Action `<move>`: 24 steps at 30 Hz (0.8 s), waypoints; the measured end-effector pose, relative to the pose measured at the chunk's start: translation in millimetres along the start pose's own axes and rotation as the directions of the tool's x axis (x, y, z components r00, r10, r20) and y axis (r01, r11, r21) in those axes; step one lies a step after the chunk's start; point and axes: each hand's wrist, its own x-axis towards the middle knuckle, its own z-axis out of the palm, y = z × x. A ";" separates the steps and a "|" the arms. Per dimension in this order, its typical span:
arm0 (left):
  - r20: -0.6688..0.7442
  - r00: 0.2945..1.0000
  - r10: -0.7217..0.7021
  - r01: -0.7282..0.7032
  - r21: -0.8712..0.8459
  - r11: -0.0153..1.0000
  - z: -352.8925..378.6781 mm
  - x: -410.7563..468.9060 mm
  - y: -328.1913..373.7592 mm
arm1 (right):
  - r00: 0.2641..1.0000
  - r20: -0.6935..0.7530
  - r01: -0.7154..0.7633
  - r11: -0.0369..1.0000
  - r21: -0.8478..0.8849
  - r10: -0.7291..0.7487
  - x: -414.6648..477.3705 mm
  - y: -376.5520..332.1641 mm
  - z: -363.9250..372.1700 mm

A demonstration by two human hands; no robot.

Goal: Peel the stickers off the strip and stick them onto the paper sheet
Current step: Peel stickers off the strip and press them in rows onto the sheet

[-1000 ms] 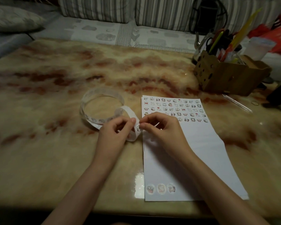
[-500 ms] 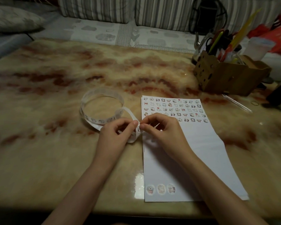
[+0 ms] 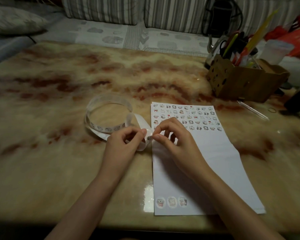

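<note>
Both of our hands meet at the left edge of the paper sheet [image 3: 211,161], just above the table [image 3: 59,170]. Our left hand [image 3: 126,147] curls its fingers round the loose end of the sticker strip [image 3: 100,127], with thumb and forefinger pinching the white backing where it bends into a loop. Our right hand [image 3: 177,144] pinches a small sticker [image 3: 149,138] between thumb and forefinger at that same bend, its other fingers curled above the sheet. We cannot tell whether this sticker is free of the backing or partly on it.

The rest of the strip lies in an open coil on the table, just left of the sheet, with printed faces showing along its near inner side. The sheet lies flat before us, its long side running away from us. Several rows of cartoon stickers [image 3: 189,112] fill its far end, and three round stickers [image 3: 171,202] sit in a row at its near left corner, with plain white between the two groups.

At the far right of the table a cardboard box [image 3: 241,84] holds pens and other stationery, and a clear pen [image 3: 253,110] lies on the table near it. Striped cushions [image 3: 102,9] stand beyond the far edge.
</note>
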 end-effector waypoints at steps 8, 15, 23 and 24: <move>-0.013 0.999 -0.039 0.039 0.013 0.999 0.6 -0.6 -1.3 | 0.947 -0.030 -0.308 0.934 0.183 0.318 14.5 6.3 -34.5; -0.015 0.999 -0.049 0.050 0.051 0.997 1.6 -0.5 -1.9 | 0.892 -0.014 -0.451 0.891 0.052 0.452 27.9 26.3 -52.9; -0.008 0.999 -0.042 0.042 0.069 0.997 1.9 0.1 -2.0 | 0.879 -0.010 -0.477 0.876 -0.073 0.478 29.4 31.1 -44.9; -0.008 0.999 -0.042 0.042 0.073 0.996 1.8 0.2 -2.3 | 0.879 -0.011 -0.477 0.876 -0.077 0.477 29.4 31.1 -44.3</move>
